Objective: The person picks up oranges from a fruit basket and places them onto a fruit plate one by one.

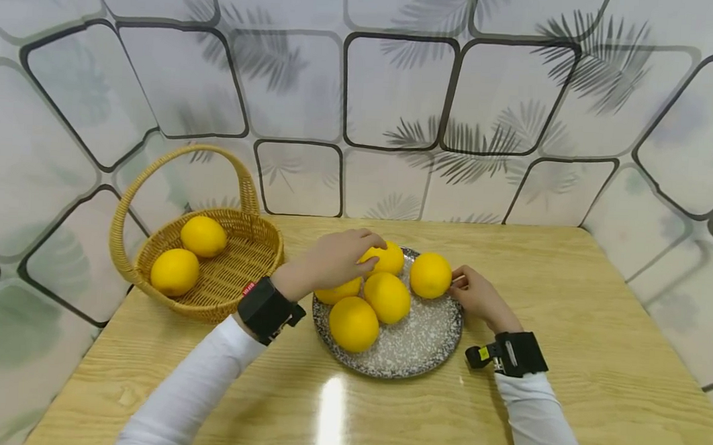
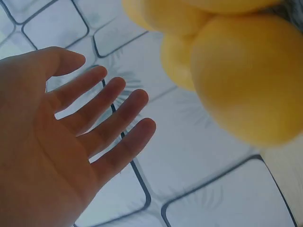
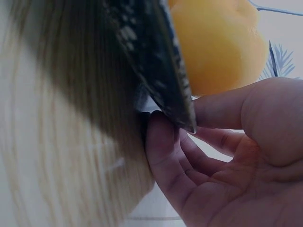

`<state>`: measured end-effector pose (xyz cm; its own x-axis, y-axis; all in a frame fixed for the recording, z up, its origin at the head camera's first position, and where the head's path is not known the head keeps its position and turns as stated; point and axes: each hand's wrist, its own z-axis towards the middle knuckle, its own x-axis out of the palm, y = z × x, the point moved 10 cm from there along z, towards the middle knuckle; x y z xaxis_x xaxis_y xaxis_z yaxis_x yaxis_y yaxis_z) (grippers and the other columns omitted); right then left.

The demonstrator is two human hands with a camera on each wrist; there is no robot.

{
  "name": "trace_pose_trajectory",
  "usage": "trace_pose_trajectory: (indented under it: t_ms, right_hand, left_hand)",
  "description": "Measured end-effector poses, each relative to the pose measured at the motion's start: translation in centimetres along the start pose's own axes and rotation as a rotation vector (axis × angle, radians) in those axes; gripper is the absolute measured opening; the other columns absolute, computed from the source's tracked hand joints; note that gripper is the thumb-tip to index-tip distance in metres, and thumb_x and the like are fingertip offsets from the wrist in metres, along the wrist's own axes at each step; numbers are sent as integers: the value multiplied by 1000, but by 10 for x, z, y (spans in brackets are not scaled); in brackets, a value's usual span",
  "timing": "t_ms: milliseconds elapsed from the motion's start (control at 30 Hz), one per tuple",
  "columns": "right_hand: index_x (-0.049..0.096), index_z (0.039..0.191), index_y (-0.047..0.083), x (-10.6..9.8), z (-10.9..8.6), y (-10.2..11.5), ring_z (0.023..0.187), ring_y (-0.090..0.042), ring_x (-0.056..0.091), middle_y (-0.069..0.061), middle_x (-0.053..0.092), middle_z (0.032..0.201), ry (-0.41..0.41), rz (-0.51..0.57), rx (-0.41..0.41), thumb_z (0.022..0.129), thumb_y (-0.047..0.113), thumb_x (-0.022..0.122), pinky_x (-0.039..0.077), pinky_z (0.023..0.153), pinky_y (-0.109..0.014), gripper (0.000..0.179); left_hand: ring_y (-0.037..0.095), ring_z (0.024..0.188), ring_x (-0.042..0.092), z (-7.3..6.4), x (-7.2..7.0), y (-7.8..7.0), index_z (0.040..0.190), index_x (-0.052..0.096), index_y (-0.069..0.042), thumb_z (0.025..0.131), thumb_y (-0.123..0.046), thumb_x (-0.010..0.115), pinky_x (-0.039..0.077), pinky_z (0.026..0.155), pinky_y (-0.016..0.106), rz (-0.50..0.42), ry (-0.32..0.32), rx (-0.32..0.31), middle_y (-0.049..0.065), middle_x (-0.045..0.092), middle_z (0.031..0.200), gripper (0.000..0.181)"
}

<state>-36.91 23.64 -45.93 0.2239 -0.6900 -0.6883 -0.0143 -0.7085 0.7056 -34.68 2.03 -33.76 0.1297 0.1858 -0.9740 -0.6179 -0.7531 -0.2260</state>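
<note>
1. Nearest, white cloth sleeves (image 1: 197,375) are seen, with a black band (image 1: 525,354) on each wrist. The table (image 1: 412,427) is smooth, pale wood with wavy lines, and a bright shine is thrown back from it.

2. The round plate (image 1: 425,340) is set on the table. It is speckled grey and white, with a darker rim. The rim is pinched by the right hand (image 1: 479,297), with the thumb above and curled fingers below.

3. Five yellow fruits are held on the plate: a front one (image 1: 354,324), a middle one (image 1: 387,298), a left one (image 1: 336,294), a right one (image 1: 430,275) and a back one (image 1: 391,258). All look round and smooth.

4. The left hand (image 1: 339,258) is held over the left and back fruits. Its fingers are spread and nothing is gripped; whether a fruit is touched cannot be told.

5. Two more fruits (image 1: 203,236) (image 1: 175,271) are kept in the basket (image 1: 207,309), to the left of the plate. It is woven from tan strips, with a tall curved handle (image 1: 246,183) and a small red tag (image 1: 249,289).

6. The work seems partly done, as fruit is found in both places. Which way it is being moved cannot be told, so what is left is unclear.

7. Farthest back, a pale wall (image 1: 394,90) is covered with dark-edged boxes and feathery grey leaves (image 1: 613,61).
</note>
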Motion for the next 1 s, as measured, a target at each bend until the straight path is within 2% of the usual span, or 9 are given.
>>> trace_pose_trajectory:
  t_ms: [167,267,467,600,700,800,867,933,1000]
  right_hand:
    - [46,127,-9,-2,-1,1,106,-41,54,-35,55,121,-8,-7,-5,97,12,50,51,84,-49,37]
    - [45,127,-9,-2,-2,0,106,-42,54,-35,55,121,-11,-8,-2,97,11,50,51,84,-49,37]
    - [46,127,-8,0,-2,1,106,-41,55,-34,56,121,-13,-1,-8,96,11,50,51,84,-49,37]
    - [46,127,-8,1,-2,1,106,-41,55,-35,56,120,-12,2,-8,96,11,51,51,85,-49,37]
    - [46,127,-8,1,-2,-1,106,-40,55,-34,56,121,-12,-4,0,96,12,51,51,85,-48,37]
    - [46,127,-8,0,-3,-1,105,-41,55,-34,56,120,-17,-10,-5,96,12,51,51,84,-49,36]
    - [47,126,-7,-1,-3,-1,105,-41,55,-34,56,120,-23,-7,-2,97,12,51,51,84,-49,36]
    - [47,126,-7,-1,-3,1,105,-41,55,-34,56,120,-22,-2,-5,96,12,51,51,84,-50,36]
    - [47,127,-7,0,-3,1,106,-41,55,-34,57,120,-20,0,-2,96,12,51,51,85,-50,36]
  left_hand:
    - [22,99,63,-9,-14,28,131,57,-12,101,-31,46,57,83,38,-35,4,-78,9,63,128,37]
    - [21,95,63,-14,-23,47,129,57,-14,101,-33,44,55,80,40,-33,14,-131,8,65,124,36]
    - [25,100,63,-26,-46,89,124,59,-14,100,-32,44,55,83,46,0,-21,-235,9,68,121,34]
    - [27,97,63,-38,-54,124,119,62,-9,99,-29,44,53,82,49,21,-45,-312,13,69,119,33]
    - [27,89,60,-48,-58,154,115,61,-6,98,-27,44,50,77,46,25,-62,-383,15,69,111,32]
    - [24,71,52,-60,-62,179,101,60,-3,99,-24,42,41,64,38,1,-70,-444,14,62,87,28]
    - [21,61,43,-67,-64,195,85,55,-4,99,-23,40,34,58,35,-2,-71,-484,9,50,72,28]
    - [23,59,39,-76,-65,209,78,49,-4,99,-23,38,31,55,35,-3,-66,-530,9,40,68,30]
    - [30,63,46,-83,-67,220,81,51,0,99,-23,37,39,57,40,23,-63,-576,16,46,71,32]
